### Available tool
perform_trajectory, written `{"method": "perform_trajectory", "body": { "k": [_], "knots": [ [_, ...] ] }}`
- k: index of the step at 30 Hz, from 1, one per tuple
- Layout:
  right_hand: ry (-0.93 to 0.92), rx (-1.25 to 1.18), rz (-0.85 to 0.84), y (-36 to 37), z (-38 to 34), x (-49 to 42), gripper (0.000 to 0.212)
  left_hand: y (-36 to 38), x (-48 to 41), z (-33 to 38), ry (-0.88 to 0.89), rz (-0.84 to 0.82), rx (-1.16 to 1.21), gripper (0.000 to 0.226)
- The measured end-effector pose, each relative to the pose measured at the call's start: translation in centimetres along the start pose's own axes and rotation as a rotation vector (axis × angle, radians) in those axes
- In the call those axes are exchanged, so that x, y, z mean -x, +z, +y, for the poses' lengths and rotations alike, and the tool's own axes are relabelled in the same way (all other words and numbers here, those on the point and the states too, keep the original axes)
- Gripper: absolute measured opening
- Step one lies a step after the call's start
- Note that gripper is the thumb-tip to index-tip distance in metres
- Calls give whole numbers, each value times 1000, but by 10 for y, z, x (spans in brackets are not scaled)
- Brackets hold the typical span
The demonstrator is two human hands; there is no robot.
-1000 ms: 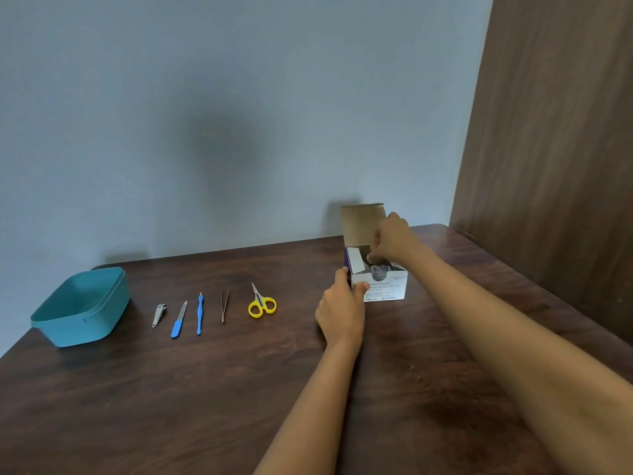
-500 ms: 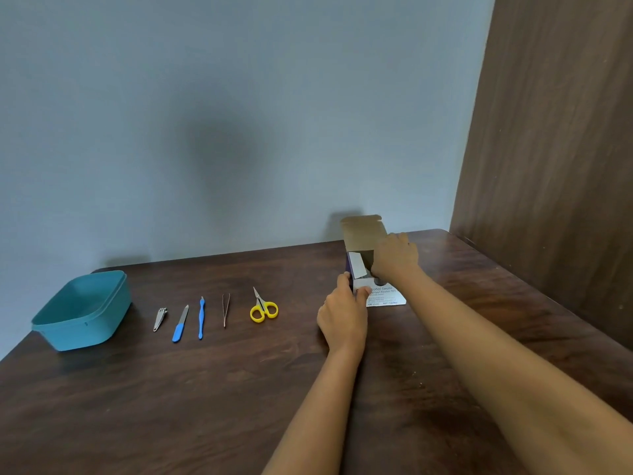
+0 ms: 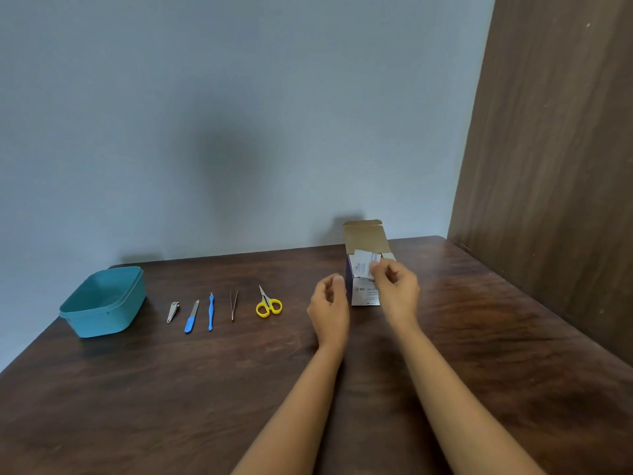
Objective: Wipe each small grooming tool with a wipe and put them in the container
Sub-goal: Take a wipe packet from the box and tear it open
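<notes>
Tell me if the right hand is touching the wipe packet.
Touching. The head view shows the right hand pinching the wipe packet by the open box.

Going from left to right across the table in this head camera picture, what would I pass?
First the teal container, then nail clipper, blue nail file, blue cuticle pusher, tweezers, yellow scissors, left hand, right hand pinching a wipe packet.

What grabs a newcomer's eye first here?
The right hand pinching a small white wipe packet at the mouth of the open cardboard box, right of centre on the dark table, with the left hand empty beside it. Next come the yellow scissors, ending a neat row of small tools, and the teal container at far left.
</notes>
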State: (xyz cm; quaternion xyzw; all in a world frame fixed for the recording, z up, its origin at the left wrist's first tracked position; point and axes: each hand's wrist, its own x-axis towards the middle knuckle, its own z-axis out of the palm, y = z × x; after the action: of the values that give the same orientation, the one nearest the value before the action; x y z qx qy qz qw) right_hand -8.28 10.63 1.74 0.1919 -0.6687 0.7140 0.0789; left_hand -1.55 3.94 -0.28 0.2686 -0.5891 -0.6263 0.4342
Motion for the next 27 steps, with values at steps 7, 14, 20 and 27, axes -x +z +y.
{"method": "perform_trajectory", "body": {
  "k": [7,14,20,27],
  "knots": [
    [105,-234,-178,9,2,40,15,-40,14,7,-69,-244,216,11],
    [-141,25,-353,8,3,57,32,-70,25,7,-79,-178,197,12],
    [-309,179,-291,14,1,64,22,-72,27,5,-41,-109,144,10],
    [-405,242,-257,13,6,61,22,-72,24,5,-19,-123,120,9]
  ]
}}
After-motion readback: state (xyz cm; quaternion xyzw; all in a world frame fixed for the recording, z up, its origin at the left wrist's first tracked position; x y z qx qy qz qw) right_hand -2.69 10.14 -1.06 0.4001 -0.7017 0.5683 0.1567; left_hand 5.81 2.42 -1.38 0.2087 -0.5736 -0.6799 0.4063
